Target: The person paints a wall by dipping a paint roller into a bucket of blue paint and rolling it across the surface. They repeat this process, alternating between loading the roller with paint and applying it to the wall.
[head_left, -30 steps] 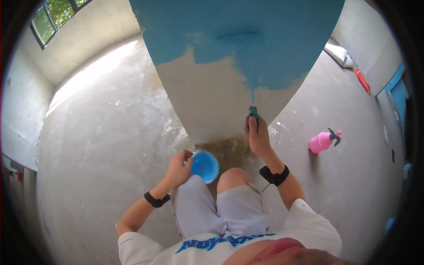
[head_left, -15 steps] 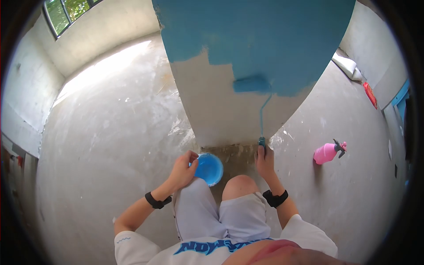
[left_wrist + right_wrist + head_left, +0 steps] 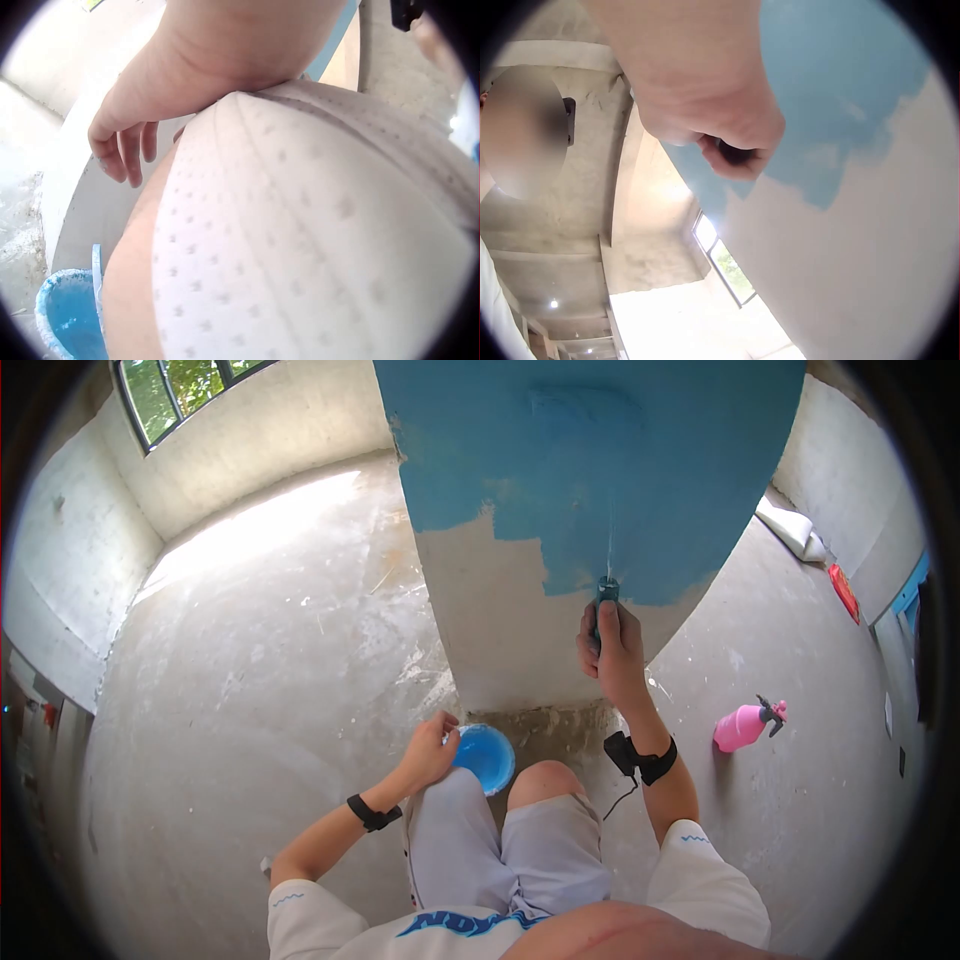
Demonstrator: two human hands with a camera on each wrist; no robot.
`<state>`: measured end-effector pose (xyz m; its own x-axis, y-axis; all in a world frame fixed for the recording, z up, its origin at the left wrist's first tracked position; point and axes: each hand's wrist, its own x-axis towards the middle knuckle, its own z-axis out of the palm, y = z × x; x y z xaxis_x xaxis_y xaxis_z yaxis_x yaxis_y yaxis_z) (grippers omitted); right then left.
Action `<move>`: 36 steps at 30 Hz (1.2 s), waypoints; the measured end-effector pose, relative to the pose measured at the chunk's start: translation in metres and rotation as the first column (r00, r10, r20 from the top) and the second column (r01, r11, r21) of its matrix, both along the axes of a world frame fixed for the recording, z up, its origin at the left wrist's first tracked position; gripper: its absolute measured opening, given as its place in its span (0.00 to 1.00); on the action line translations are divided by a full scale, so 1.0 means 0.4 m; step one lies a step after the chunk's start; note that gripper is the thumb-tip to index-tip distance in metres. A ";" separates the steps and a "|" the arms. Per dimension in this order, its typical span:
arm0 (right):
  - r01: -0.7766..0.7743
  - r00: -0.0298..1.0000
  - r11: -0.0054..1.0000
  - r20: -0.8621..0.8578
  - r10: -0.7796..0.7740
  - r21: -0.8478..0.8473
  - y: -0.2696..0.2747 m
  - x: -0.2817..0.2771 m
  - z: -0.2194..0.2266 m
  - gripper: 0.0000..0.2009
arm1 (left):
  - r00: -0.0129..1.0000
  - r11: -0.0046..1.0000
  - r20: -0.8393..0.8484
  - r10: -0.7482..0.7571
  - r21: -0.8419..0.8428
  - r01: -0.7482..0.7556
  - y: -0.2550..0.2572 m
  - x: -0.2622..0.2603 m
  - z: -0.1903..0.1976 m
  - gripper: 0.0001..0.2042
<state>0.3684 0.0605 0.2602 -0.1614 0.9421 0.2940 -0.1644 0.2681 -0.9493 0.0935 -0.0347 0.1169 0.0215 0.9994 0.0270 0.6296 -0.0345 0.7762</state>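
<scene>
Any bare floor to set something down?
Widest: floor between window wall, panel's left edge and left arm. Smaller: between panel's right edge, pink bottle and red item. Crowded: panel's foot, with blue tub, left hand and knees close together; right hand grips the handle above.

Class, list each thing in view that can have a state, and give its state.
Wall surface, partly blue, lower part unpainted
Container, uncovered, blue inside
Roller handle, gripped by the right hand
Left hand, fingers loosely curled, empty
Pink sprayer, standing upright
Wrist straps, fastened
Window, open or shut unclear
</scene>
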 end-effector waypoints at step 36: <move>0.344 0.911 0.929 0.288 -0.295 -0.134 -0.078 0.030 -0.351 0.20 | 0.995 0.995 0.098 0.001 -0.097 0.008 -0.003 0.008 0.006 0.13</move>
